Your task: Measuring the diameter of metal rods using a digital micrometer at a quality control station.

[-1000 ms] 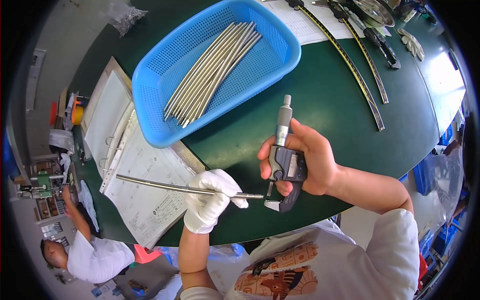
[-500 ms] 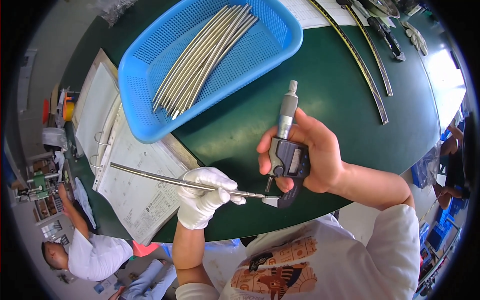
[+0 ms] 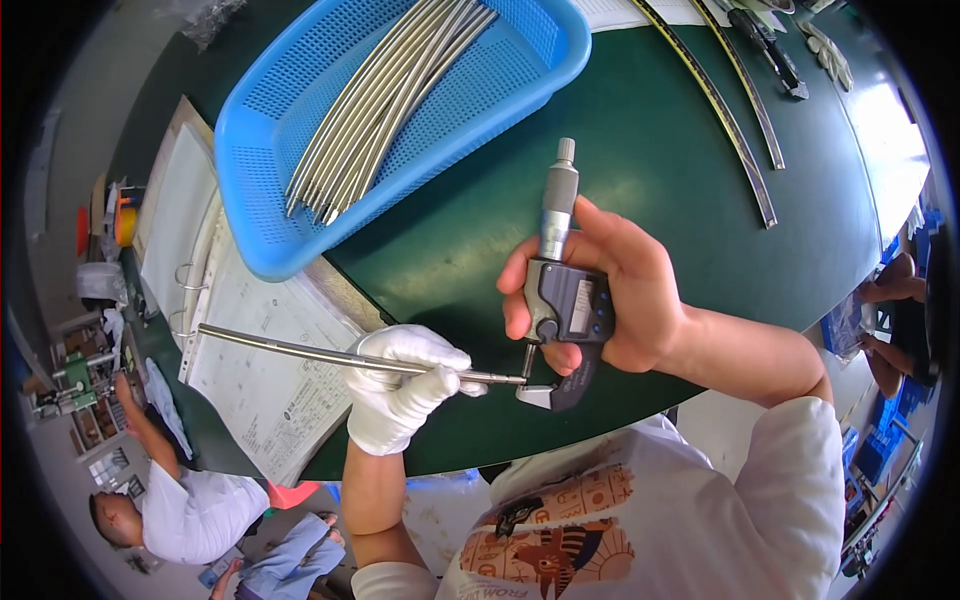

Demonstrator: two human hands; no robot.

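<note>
My left hand [image 3: 402, 385], in a white glove, is closed around a long, thin metal rod [image 3: 275, 344] with its thumb and fingers. The rod slants slightly downward to the right, and its right tip lies between the jaws of a digital micrometer [image 3: 572, 300]. Bare and wrapped around the micrometer's grey body is my right hand [image 3: 635, 285]. The thimble points up and away, while the curved frame and anvil sit at the near end. Whether both measuring faces touch the rod is too small to tell.
A blue perforated basket [image 3: 235, 190] holding several metal rods [image 3: 385, 110] stands at the far left. Under its near side lies an open ring binder with printed sheets [image 3: 270, 385]. Two long graduated strips [image 3: 735, 140], a caliper [image 3: 770, 52] and a glove [image 3: 830, 58] lie at the far right. Another person [image 3: 190, 510] sits at left.
The rod's tip now sits between the micrometer's jaws, with the spindle closer to it. Both hands have shifted slightly left in the picture. The whole view has moved a little as well.
</note>
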